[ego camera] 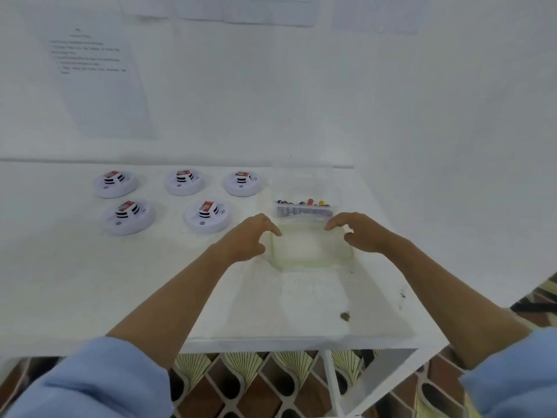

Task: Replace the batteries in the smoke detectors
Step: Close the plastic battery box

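Toward the white table's (90,282) right edge, hands: our left hand (247,236) and right hand (364,233) flank the tray with fingers curled and apart; we cannot tell whether they grip it.
Translucent greenish plastic tray (310,260): probably for spent cells.
Clear plastic battery box (303,210): just behind, its length along the back edge.
Five round white smoke detectors (208,217): left, flat, red-labelled tops upward.

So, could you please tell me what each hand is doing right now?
Left hand: curled at the clear container's rim; grip cannot be told.
Right hand: the same, opposite rim.
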